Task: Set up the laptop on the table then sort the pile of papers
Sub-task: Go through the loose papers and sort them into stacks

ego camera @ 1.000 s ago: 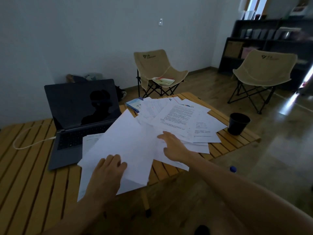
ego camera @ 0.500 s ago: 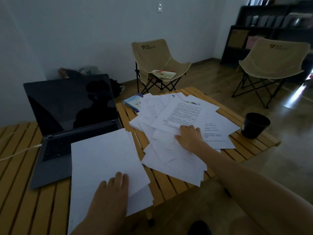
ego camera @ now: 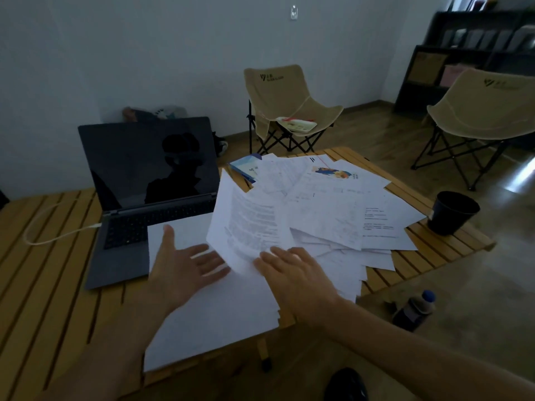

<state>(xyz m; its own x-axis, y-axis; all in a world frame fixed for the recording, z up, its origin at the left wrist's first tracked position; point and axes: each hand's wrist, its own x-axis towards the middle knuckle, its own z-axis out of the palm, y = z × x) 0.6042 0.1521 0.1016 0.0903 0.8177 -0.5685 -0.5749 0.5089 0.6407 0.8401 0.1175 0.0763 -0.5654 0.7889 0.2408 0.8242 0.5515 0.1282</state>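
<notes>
Head view: slatted wood table [ego camera: 43, 285] w/ open laptop [ego camera: 150, 198] at left-centre, screen dark, lid upright, white cable [ego camera: 58, 235] plugged into its left side. Loose pile of papers [ego camera: 347, 215] spreads over the table's right half, sheets overlapping at odd angles, some overhanging the near edge. A separate stack of blank sheets [ego camera: 214, 314] lies in front of the laptop, its far edge covering part of the palm rest. Left hand [ego camera: 185, 273] is held palm-up, fingers spread, over that stack, gripping nothing. Right hand [ego camera: 292, 273] pinches the lower edge of one printed sheet [ego camera: 249, 224], lifted and curling, text side toward the camera, betw. laptop and pile. Blue booklet [ego camera: 246, 167] peeks out at the pile's far-left edge. Dark cup [ego camera: 451, 212] stands at the table's right corner, just beside the papers. On the floor: bottle [ego camera: 414, 311] near the table; two beige folding chairs [ego camera: 289, 105] beyond.
</notes>
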